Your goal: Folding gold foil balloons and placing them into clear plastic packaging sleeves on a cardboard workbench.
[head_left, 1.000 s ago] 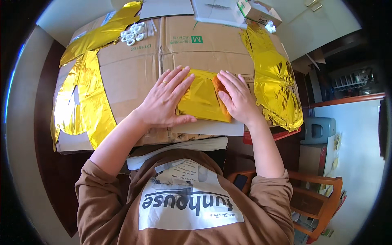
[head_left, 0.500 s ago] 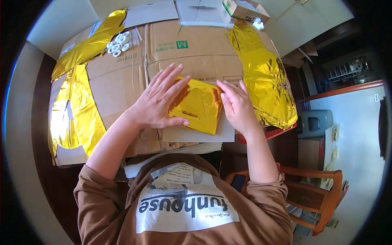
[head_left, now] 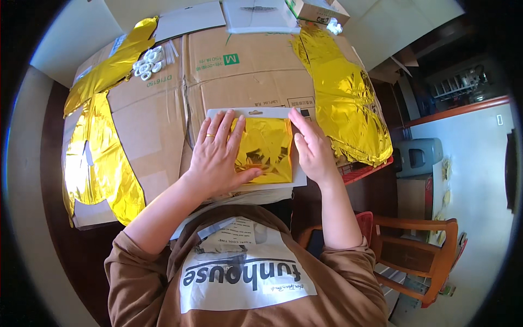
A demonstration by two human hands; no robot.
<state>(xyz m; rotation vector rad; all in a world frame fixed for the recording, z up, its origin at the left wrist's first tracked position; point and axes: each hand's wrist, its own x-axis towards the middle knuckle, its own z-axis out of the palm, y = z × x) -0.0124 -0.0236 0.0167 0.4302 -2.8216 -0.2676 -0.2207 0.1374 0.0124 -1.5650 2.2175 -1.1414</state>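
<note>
A folded square of gold foil (head_left: 271,143) lies on a white card (head_left: 280,113) with a hang hole at its top edge. My left hand (head_left: 214,158) rests flat across the left part of the foil and card, fingers stretched out and thumb over the foil's lower edge. Along the right edge of the foil, my right hand (head_left: 315,150) stands on its side with straight fingers touching it. Neither hand grips anything. The left part of the foil is hidden under my left hand.
Flattened cardboard (head_left: 218,87) covers the table. Gold foil balloons lie at the right (head_left: 348,103) and left (head_left: 103,147). White ribbon rolls (head_left: 147,65) and clear straws (head_left: 171,52) sit far left. White cards (head_left: 190,20), plastic bags (head_left: 256,19) and a box (head_left: 324,11) line the back. A wooden chair (head_left: 449,256) stands right.
The gold foil has been straightened and moved up onto the card, lining up with it. My left hand has come down flat onto it; the right hand stays at its right edge.
</note>
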